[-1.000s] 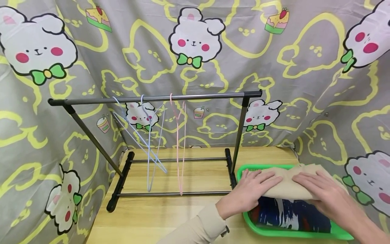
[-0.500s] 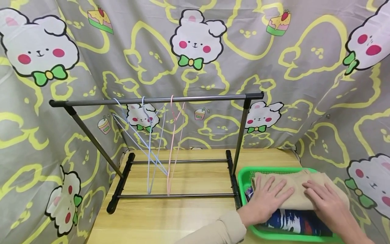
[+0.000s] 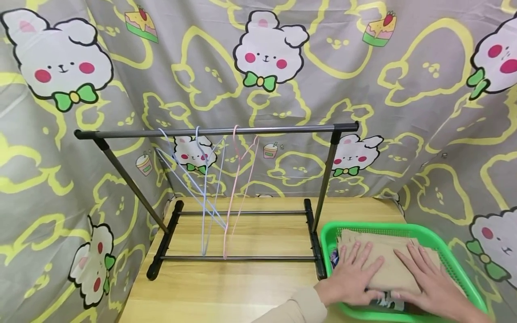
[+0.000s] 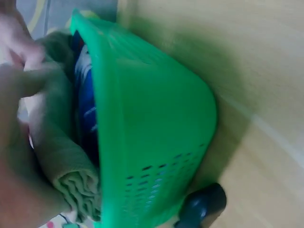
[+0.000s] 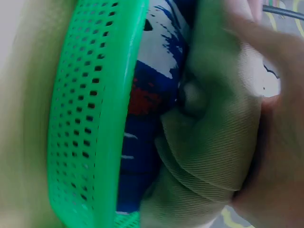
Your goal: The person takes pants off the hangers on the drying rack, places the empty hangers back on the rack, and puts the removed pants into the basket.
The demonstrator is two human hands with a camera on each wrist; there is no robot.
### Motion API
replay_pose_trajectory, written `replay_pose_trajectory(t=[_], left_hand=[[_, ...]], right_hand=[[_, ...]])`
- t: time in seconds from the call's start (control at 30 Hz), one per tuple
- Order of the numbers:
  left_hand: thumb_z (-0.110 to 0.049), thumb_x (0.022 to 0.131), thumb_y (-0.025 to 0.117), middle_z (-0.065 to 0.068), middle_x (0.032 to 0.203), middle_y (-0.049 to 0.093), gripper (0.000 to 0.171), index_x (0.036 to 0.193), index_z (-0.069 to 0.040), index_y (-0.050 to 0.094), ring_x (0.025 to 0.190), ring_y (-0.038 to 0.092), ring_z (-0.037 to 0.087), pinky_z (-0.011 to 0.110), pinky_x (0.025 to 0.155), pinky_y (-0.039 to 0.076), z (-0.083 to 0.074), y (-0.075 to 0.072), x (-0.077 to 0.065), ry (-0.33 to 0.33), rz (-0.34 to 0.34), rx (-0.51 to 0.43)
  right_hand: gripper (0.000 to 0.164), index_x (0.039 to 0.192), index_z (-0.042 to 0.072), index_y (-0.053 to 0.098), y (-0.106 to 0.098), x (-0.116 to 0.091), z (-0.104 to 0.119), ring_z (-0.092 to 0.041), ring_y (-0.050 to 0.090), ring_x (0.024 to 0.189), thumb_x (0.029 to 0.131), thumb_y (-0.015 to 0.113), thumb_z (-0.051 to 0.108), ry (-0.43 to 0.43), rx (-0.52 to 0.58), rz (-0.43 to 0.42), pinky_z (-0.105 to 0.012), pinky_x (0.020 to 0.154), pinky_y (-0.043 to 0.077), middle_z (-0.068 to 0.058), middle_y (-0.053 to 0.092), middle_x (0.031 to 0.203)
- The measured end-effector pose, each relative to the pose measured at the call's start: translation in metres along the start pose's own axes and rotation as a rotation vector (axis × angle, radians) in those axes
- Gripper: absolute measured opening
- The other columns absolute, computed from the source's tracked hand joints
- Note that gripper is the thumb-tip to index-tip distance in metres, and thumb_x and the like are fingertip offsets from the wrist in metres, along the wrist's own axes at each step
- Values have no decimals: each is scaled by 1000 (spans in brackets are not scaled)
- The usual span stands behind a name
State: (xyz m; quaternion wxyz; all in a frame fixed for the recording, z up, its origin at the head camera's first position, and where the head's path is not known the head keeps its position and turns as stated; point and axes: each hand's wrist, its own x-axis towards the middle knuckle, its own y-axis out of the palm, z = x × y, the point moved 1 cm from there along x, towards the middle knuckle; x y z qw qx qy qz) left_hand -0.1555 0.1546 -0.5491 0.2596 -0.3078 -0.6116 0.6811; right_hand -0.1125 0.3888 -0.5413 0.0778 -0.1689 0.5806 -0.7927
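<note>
A folded beige garment (image 3: 391,264) lies on top of other cloth in a green plastic basket (image 3: 454,258). My left hand (image 3: 352,274) rests on its left part, fingers spread and straight. On the right part my right hand (image 3: 436,282) lies the same way, with both thumbs near the garment's front edge. Under the beige fabric, a blue garment with white and red patches (image 5: 149,95) shows in the right wrist view. The left wrist view shows the rolled layers of the beige cloth (image 4: 78,185) beside the basket wall (image 4: 152,104).
Left of the basket stands a black metal rack (image 3: 226,131), its foot (image 3: 315,242) close to the basket's side. Two blue hangers (image 3: 204,193) and a pink hanger (image 3: 232,193) hang from its bar. Patterned grey curtains (image 3: 278,103) surround the wooden table (image 3: 202,291).
The beige garment has come down into the basket and now covers most of the blue one. Both hands have moved down with it and lie flatter. The pink hanger has swung.
</note>
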Motion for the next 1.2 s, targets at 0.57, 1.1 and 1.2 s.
replay_pose_trajectory(t=[0.57,1.1,1.2], left_hand=[[-53,107,5,-2,169,-22,62,162,-34,-15,155,-16,19,36,125,3,1,9,10,-41,59,17],[-63,102,-1,-9,169,-16,65,161,-39,-12,155,-11,12,31,124,7,12,7,10,21,93,-32],[-60,105,6,-10,170,-10,62,163,-38,-4,156,-8,11,31,124,10,23,7,3,70,64,-123]], right_hand=[[65,166,20,11,13,-1,-4,-25,-27,151,111,38,41,168,-11,152,-80,102,-18,-17,-7,170],[68,167,23,6,20,-2,-3,-27,-31,149,111,36,48,216,-35,187,-86,99,0,-18,-11,169],[68,167,23,7,22,-3,-1,-30,-29,150,111,35,48,227,-23,182,-87,99,-1,-18,-12,169]])
